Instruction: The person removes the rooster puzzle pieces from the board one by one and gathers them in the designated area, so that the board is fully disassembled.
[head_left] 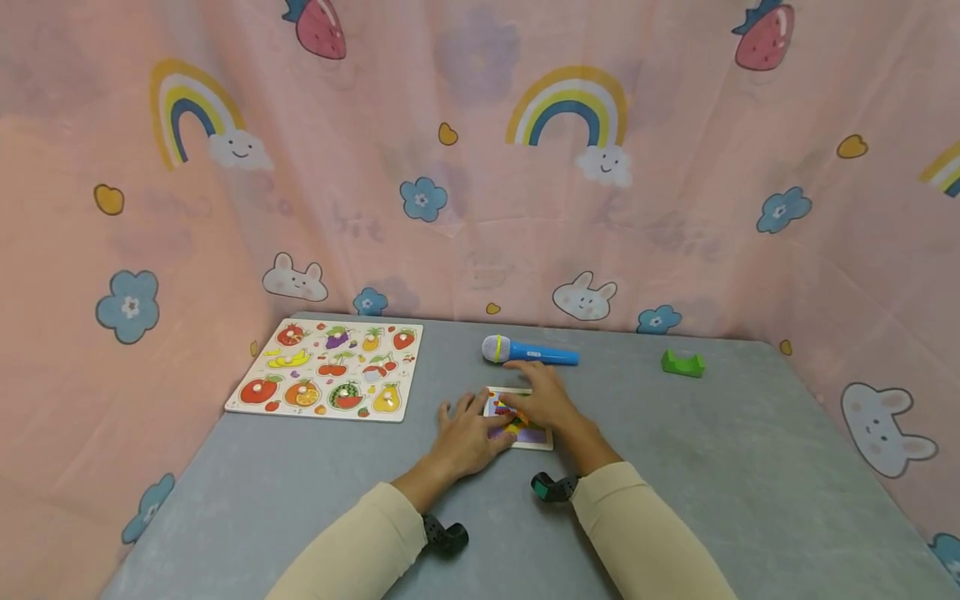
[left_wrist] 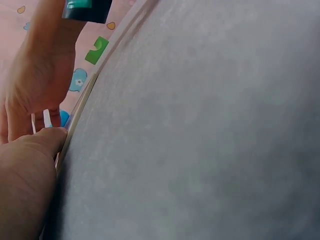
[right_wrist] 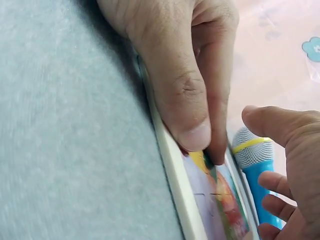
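Resting flat on the grey desk (head_left: 337, 492), a small framed jigsaw puzzle (head_left: 531, 435) looks mostly assembled, though part is hidden, so whether pieces remain cannot be told. The left hand (head_left: 467, 437) touches it with relaxed fingers; the right hand (head_left: 553, 407) hovers above, grip loose and empty. Around lie a blue toy microphone (head_left: 536, 354), fruit puzzle board (head_left: 333, 414) and green block (head_left: 683, 363).

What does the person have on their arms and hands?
The left sleeve and right sleeve are plain cream. A little black gadget pokes out by each one: the left gadget and the right gadget, which shows a green patch. The left hand and right hand are bare, without gloves.
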